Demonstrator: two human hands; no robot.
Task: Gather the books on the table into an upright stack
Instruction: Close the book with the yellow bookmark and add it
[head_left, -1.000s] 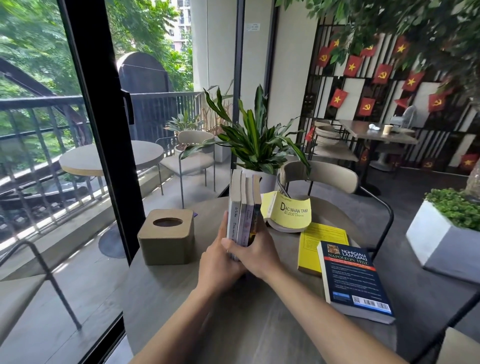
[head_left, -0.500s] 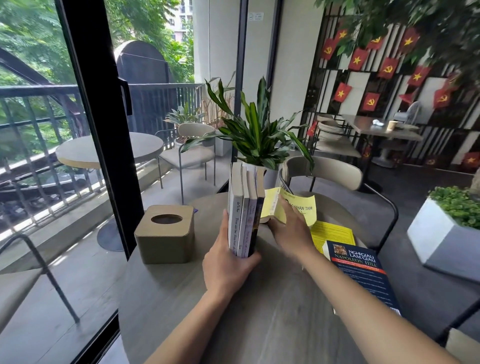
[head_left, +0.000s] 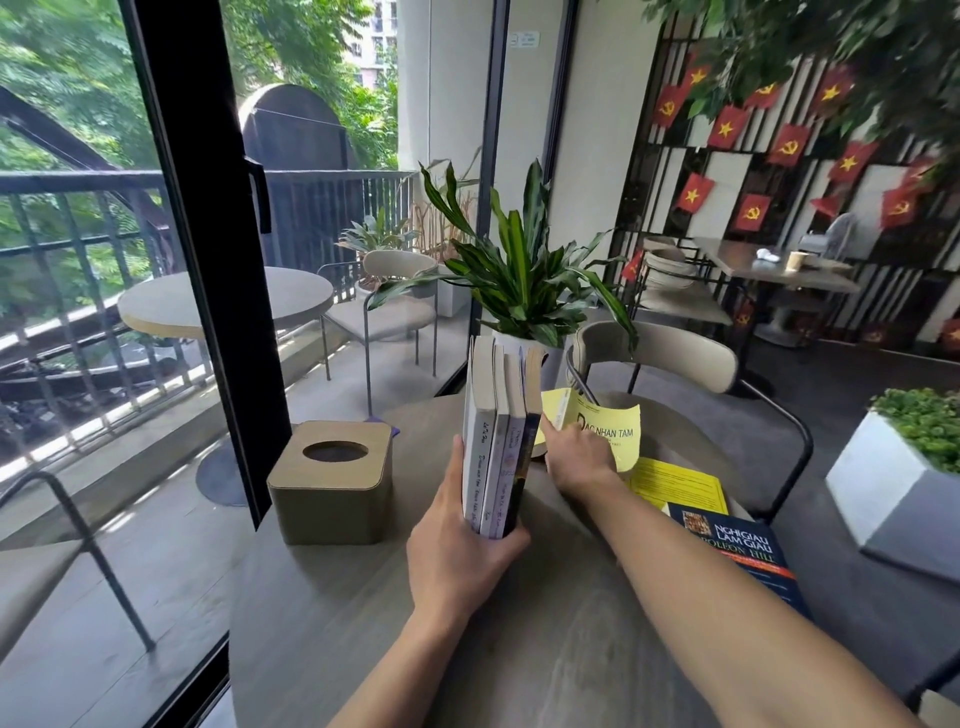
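Left hand (head_left: 460, 551) clamps upright paperbacks (head_left: 498, 441) on round grey table (head_left: 332, 613).
Right hand (head_left: 576, 457) on curled yellow book (head_left: 602, 431), fingers probably gripping it.

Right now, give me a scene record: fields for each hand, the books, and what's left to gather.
left hand: grips the near end of the upright stack, bracing it on the round table
upright stack: four books, spines facing the camera
right hand: reaching to the pale yellow book, fingers on its cover; grip not clear
pale yellow book: tilted, just right of the stack
left to gather: pale yellow book, bright yellow book lying flat, dark blue book lying flat, partly behind the right forearm
other: wooden tissue box left of the stack
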